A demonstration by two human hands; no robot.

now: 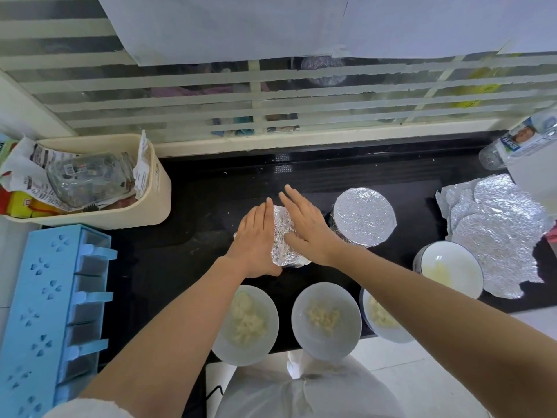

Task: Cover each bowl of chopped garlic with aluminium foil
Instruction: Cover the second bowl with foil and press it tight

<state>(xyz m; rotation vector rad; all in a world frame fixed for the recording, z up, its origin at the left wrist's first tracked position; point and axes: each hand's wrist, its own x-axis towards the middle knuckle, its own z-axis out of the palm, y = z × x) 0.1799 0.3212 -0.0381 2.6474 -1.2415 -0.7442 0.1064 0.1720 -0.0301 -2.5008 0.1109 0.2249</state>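
Observation:
A foil-wrapped bowl (281,236) sits mid-counter between my hands. My left hand (256,239) lies flat against its left side and my right hand (304,227) presses flat on its top right, fingers extended. To the right stands a bowl sealed with smooth foil (363,220). Three uncovered white bowls of chopped garlic line the front edge: left (245,324), middle (325,319), right (382,321), the last partly hidden by my right forearm. Another open bowl (450,268) with garlic stands further right. Loose crumpled foil sheets (494,233) lie at the far right.
The worktop is a black counter (180,230) under a window. A cream bin (90,182) with a glass jar and wrappers stands at back left, a blue drawer organiser (51,315) at front left, and a plastic water bottle (521,140) lies at back right.

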